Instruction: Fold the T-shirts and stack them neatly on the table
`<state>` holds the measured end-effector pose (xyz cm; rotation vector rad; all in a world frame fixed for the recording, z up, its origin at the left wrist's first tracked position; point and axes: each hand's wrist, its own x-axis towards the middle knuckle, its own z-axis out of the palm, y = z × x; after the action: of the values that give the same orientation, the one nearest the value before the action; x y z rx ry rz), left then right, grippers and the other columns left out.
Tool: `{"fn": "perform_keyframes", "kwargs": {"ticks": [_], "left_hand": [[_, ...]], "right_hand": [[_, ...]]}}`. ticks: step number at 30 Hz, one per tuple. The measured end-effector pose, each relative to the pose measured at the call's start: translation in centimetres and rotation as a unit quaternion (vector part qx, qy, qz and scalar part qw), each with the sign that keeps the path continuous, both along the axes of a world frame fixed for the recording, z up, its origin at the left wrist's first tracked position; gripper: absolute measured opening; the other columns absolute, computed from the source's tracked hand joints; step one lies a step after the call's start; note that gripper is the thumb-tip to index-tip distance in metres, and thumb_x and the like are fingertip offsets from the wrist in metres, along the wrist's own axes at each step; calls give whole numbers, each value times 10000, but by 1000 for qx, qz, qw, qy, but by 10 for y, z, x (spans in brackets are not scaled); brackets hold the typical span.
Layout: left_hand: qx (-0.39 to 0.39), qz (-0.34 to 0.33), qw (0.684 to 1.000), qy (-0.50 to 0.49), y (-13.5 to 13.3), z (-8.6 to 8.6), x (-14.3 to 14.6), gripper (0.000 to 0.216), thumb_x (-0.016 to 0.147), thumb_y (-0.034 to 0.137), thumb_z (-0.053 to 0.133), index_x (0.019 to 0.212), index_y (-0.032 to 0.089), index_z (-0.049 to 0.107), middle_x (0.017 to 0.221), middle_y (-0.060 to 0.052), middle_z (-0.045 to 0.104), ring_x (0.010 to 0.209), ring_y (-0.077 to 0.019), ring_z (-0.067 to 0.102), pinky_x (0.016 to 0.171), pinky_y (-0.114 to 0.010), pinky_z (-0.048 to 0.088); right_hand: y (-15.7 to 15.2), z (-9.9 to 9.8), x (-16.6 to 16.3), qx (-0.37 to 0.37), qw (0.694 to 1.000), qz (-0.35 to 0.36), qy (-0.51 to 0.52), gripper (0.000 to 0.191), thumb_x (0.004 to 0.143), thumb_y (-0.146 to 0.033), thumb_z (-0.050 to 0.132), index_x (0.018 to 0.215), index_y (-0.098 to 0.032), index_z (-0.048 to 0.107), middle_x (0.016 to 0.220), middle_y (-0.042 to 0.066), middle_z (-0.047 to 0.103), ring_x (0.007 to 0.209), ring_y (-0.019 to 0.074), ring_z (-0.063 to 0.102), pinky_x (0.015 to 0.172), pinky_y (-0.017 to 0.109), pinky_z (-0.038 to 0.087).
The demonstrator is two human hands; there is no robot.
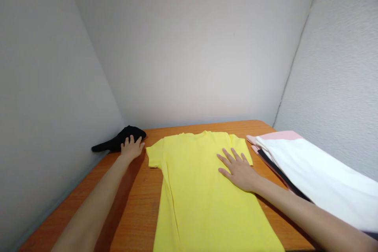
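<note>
A yellow T-shirt (195,189) lies spread flat on the orange wooden table (132,204), collar toward the far wall. My right hand (238,169) rests palm down on the shirt near its right shoulder, fingers stretched out and apart. My left hand (131,147) reaches to the far left corner, just off the shirt's left sleeve. Its fingers lie on a small black garment (119,139) bunched against the wall; whether they grip it I cannot make out.
A stack of folded clothes (310,173), white on top with pink and dark layers beneath, lies along the table's right side. Grey walls close in the table on the left, back and right.
</note>
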<state>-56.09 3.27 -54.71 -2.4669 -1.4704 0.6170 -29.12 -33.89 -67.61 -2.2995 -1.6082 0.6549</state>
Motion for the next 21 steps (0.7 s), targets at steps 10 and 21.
{"fn": "perform_keyframes", "kwargs": {"ticks": [10, 21], "left_hand": [[-166, -118, 979, -8, -160, -4, -5, 870, 915, 689, 192, 1502, 50, 247, 1577, -200, 135, 1475, -317, 110, 1177, -516, 121], [-171, -181, 967, -46, -130, 62, -2, 705, 918, 540, 441, 1469, 118, 313, 1580, -172, 213, 1466, -306, 157, 1173, -526, 106]], "right_hand": [[-2, -9, 7, -12, 999, 27, -13, 670, 940, -688, 207, 1517, -351, 262, 1591, 15, 148, 1442, 383, 83, 1117, 645, 139], [11, 33, 10, 11, 999, 37, -33, 609, 981, -546, 317, 1490, -214, 362, 1578, 91, 195, 1452, 340, 64, 1150, 594, 72]]}}
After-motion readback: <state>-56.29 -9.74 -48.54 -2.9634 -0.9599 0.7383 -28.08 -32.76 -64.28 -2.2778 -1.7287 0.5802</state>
